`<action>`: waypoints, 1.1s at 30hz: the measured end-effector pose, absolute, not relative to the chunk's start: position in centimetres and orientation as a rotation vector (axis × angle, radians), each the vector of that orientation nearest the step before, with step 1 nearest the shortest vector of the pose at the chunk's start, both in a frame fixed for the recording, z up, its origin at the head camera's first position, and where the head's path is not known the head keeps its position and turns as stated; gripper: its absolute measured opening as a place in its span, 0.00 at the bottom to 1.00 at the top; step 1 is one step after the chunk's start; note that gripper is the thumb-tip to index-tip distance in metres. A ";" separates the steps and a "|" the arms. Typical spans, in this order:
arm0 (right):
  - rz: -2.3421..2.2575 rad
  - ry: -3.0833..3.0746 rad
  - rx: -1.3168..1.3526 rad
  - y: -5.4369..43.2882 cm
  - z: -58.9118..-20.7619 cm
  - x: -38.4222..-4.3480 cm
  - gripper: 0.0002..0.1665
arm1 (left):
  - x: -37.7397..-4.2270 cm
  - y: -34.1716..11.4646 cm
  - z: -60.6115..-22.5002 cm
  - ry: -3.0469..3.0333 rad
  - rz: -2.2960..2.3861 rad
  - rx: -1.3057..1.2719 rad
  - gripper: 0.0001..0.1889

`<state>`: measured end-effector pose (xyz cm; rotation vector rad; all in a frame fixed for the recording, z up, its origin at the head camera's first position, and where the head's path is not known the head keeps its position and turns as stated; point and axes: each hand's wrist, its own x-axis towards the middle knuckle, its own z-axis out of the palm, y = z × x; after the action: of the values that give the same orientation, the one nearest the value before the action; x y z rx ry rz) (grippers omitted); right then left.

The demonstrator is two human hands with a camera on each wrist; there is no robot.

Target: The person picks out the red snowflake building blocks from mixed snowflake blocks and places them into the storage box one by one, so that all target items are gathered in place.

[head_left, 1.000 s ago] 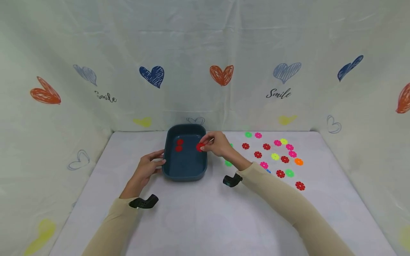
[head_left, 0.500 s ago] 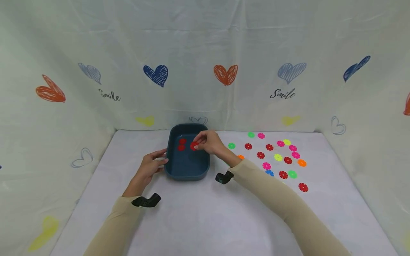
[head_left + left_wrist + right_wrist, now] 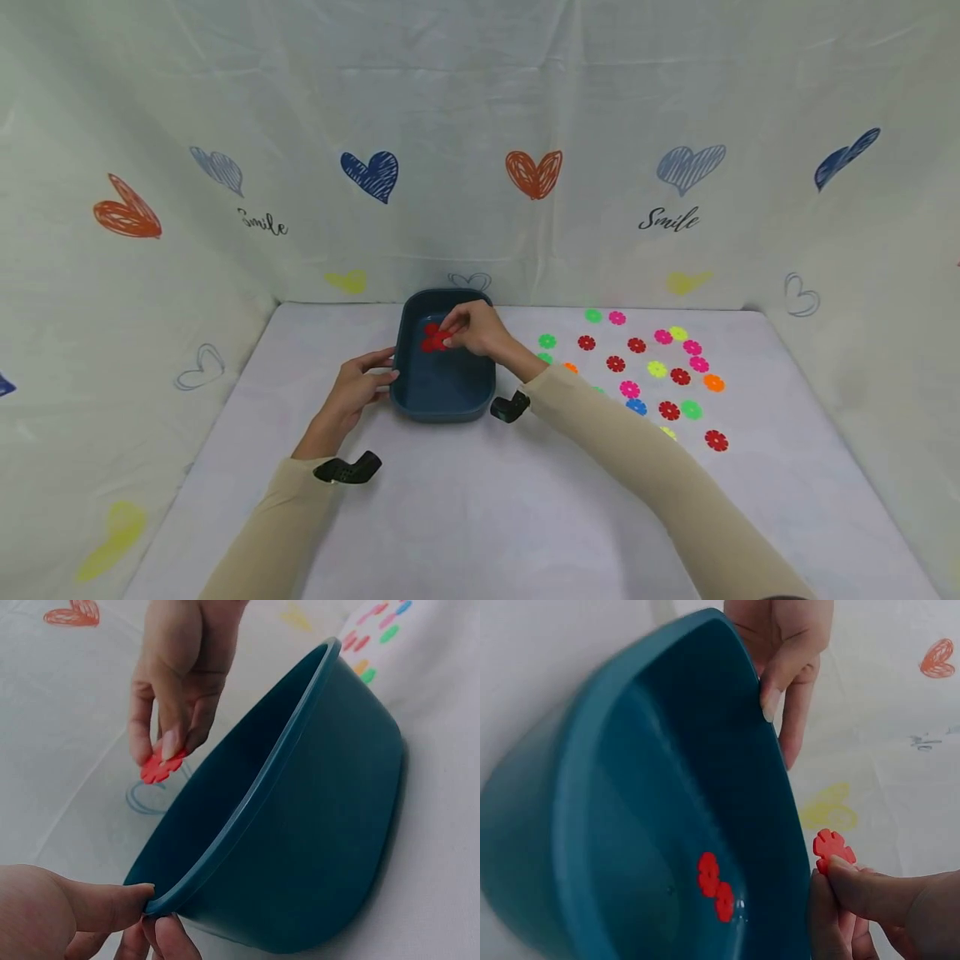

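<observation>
1. My right hand point(image 3: 476, 329) held a red notched disc point(image 3: 163, 766), pinched between thumb and fingers, over the blue tub point(image 3: 450, 387).
2. My left hand point(image 3: 358, 387) steadied the tub on its left side, the thumb hooked over the rim and the fingers against the outer wall, pinching the edge between them.
3. On the tub's floor, two more red discs point(image 3: 709, 874) lay close together, near one end; the disc in my right hand was raised above them.
4. The tub stood upright on the white table point(image 3: 450, 500), near its far edge.
5. To my right, loose discs point(image 3: 616, 364) in red, pink, green, yellow, orange and blue lay scattered across the tabletop, some partly hidden by my right arm.
6. Black devices point(image 3: 348, 468) sat at both wrists, by my beige sleeves point(image 3: 270, 533).
7. Behind, a pale curtain point(image 3: 450, 100) carried printed hearts and the word "Smile" twice.
</observation>
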<state>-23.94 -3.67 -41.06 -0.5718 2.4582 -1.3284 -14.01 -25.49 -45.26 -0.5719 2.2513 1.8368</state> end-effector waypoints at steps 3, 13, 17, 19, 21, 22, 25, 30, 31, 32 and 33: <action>-1.312 2.457 -0.582 -4.1 -41.1 -24.3 0.10 | -14.0 -25.5 -45.2 2.249 1.841 -0.573 0.29; -1.265 2.430 -0.566 -5.6 -41.7 -25.2 0.12 | -14.0 -25.4 -45.3 2.267 1.826 -0.599 0.28; -1.234 2.413 -0.547 -6.2 -42.0 -25.6 0.12 | -14.1 -25.4 -45.4 2.269 1.826 -0.593 0.28; -1.226 2.406 -0.528 -6.4 -42.2 -25.8 0.12 | -14.1 -25.4 -45.4 2.264 1.832 -0.593 0.28; -1.214 2.406 -0.520 -6.7 -42.4 -26.0 0.12 | -14.1 -25.4 -45.4 2.262 1.832 -0.593 0.28; -1.207 2.409 -0.520 -6.8 -42.5 -26.0 0.12 | -14.1 -25.4 -45.4 2.263 1.830 -0.595 0.28; -1.175 2.422 -0.529 -7.3 -42.6 -26.1 0.12 | -14.1 -25.4 -45.4 2.264 1.828 -0.593 0.28; -1.155 2.416 -0.523 -7.9 -43.1 -26.1 0.11 | -14.1 -25.5 -45.4 2.251 1.845 -0.591 0.28; -1.152 2.413 -0.522 -8.0 -43.2 -26.2 0.11 | -14.1 -25.5 -45.4 2.250 1.846 -0.590 0.28; -1.149 2.410 -0.518 -8.1 -43.4 -26.2 0.11 | -14.1 -25.5 -45.4 2.246 1.849 -0.593 0.28; -1.145 2.404 -0.515 -8.2 -43.5 -26.3 0.11 | -14.1 -25.5 -45.4 2.245 1.847 -0.595 0.28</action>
<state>-26.30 -8.16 -43.54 -0.5147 2.4039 -1.1445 -14.10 -25.52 -45.40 -0.5951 2.2448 1.8474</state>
